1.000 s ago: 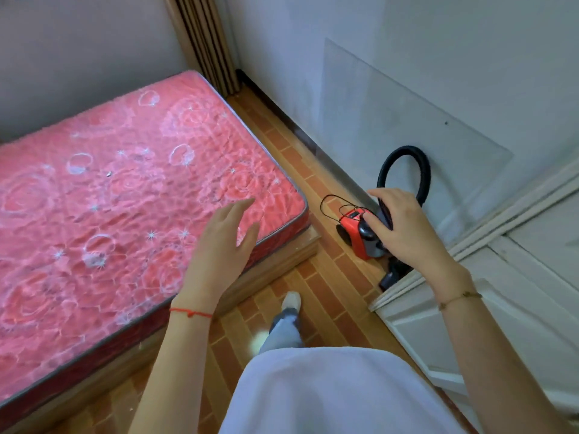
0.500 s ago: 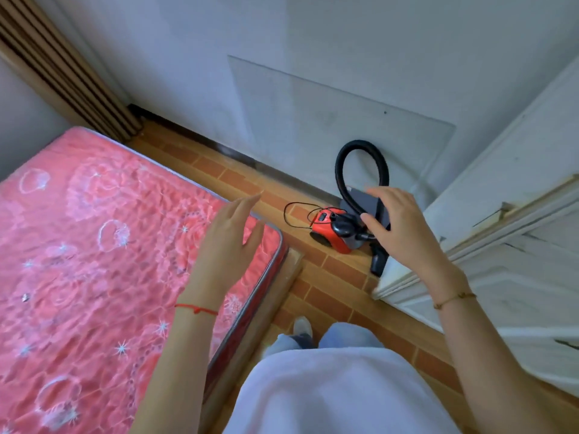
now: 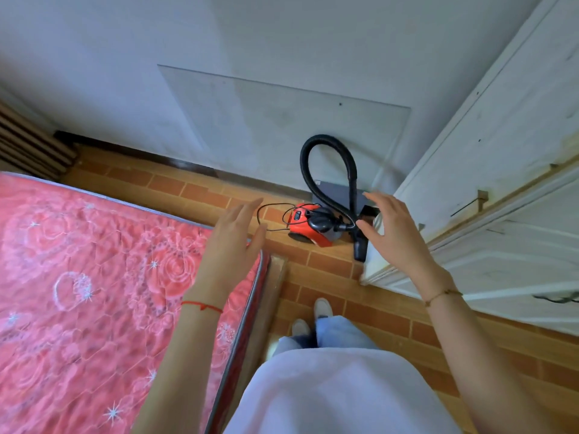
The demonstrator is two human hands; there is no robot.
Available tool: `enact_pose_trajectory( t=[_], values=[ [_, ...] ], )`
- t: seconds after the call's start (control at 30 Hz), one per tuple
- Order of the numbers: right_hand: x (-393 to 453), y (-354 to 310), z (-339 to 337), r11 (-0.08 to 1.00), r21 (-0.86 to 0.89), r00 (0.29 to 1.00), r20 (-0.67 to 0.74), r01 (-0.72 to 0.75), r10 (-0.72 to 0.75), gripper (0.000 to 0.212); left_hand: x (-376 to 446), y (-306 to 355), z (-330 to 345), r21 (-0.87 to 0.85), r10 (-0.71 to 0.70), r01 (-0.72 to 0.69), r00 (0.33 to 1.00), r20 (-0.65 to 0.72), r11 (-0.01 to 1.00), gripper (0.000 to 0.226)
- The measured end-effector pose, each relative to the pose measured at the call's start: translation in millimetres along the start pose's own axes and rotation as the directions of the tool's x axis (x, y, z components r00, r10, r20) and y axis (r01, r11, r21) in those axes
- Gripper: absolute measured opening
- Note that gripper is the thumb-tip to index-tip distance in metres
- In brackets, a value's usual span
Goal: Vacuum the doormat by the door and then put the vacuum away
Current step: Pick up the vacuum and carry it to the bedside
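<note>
Red vacuum with looped black hose resting on the brick-patterned floor against the wall, between the mattress and white door; left hand and right hand raised above it, fingers spread, holding nothing.

The vacuum is bright red-orange with a black hose and a thin black cord, and the mattress is pinkish red, quilted with rose swirls and little white stars. The floor is orange-brown in a brick pattern, the wall pale grey-white, the door scuffed white. Thin red string on the left wrist.
</note>
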State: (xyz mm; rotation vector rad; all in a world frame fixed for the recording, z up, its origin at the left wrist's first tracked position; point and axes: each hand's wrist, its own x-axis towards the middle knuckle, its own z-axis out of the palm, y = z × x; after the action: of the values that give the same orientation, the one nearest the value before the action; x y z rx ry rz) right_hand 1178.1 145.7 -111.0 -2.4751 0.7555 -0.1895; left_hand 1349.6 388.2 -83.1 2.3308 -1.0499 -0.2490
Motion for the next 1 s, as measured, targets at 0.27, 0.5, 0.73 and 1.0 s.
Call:
enact_pose_trajectory(
  t=[0.27,0.5,0.73,1.0],
  values=[
    [55.7,36.9,21.9,0.993,0.043,0.994,0.010,-0.111,0.111,0.056,72.3,-12.4,49.1,0.019,-0.013,0.012,0.998,0.064,1.000,0.044],
    [125.7,97.9,68.4,0.948,0.125,0.955,-0.017,-0.292,0.296,0.062,154.0,-35.8,126.7,0.099,-0.014,0.001,0.991,0.136,0.995,0.042],
    [193.2,169.2,144.3,0.908,0.146,0.914,-0.043,-0.393,0.403,0.073,229.9,-80.6,232.4,0.136,0.005,-0.040,0.969,0.248,0.990,0.041],
    [230.0,254.1,261.9,0.899,0.128,0.905,-0.017,-0.419,0.424,0.104,257.2,-165.3,381.3,0.058,-0.090,0.072,0.905,0.415,0.996,0.058]
  ],
)
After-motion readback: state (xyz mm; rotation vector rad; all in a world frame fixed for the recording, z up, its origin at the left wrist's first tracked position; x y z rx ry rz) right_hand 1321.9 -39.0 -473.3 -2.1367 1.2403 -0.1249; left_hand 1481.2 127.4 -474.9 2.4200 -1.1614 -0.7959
